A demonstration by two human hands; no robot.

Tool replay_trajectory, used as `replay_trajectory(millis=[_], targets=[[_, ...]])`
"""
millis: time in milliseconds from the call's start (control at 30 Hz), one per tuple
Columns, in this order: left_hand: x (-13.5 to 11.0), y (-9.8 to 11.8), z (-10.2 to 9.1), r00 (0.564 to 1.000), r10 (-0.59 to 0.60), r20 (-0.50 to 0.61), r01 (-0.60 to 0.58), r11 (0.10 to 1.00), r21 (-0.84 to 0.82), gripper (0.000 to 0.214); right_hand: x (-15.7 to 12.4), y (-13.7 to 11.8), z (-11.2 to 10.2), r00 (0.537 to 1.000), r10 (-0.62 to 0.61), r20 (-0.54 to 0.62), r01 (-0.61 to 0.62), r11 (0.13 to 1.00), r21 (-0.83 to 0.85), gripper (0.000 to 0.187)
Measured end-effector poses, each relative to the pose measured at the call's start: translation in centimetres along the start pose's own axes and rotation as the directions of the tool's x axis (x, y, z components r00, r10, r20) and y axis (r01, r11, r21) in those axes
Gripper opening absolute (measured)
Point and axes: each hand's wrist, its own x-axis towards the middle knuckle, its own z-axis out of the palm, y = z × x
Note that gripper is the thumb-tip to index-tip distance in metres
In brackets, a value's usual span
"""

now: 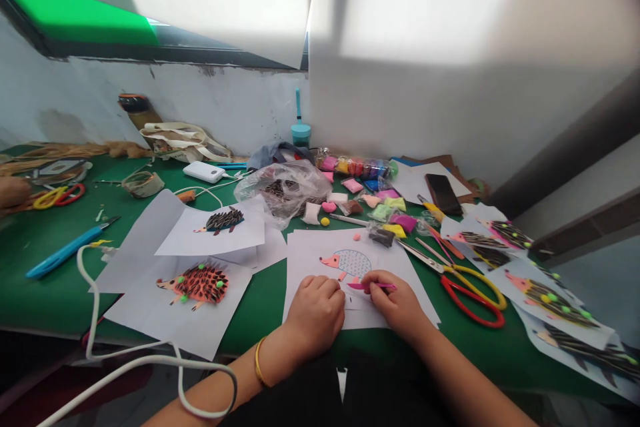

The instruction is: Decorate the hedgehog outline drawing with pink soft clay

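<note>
A white sheet of paper (415, 280) lies in front of me with a hedgehog picture (354, 263) on it, its face and feet pink and its body outlined in blue. My right hand (397, 301) pinches a small pink modelling tool (373, 286) just below the hedgehog's feet. On the sheet's lower left rests my left hand (316, 312), fingers curled in; whether anything is inside them is hidden. A small pink clay lump (357, 237) and a black clay packet (381, 235) sit at the sheet's upper edge.
Scissors (470, 287) lie to the right, near several finished hedgehog sheets (555, 300). More hedgehog sheets (193, 283) spread leftward beside a white cable (95, 340). Clay packets (385, 210) and a plastic bag of seeds (283, 193) stand behind. Another person's hand (14, 192) shows far left.
</note>
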Motion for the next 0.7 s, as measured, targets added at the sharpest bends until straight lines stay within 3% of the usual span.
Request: replay_trajectory(millis=[167, 700], targets=[[0.02, 0.02, -0.08, 1.0, 0.004, 0.029, -0.004, 1.0, 0.016, 0.007, -0.59, 0.44, -0.64, 0.998, 0.04, -0.057, -0.042, 0.999, -0.025, 0.022], [0.19, 0.23, -0.44, 0.996, -0.007, 0.085, 0.006, 1.0, 0.003, 0.021, -0.74, 0.23, -0.48, 0.999, 0.003, -0.053, -0.007, 0.997, -0.074, 0.022]])
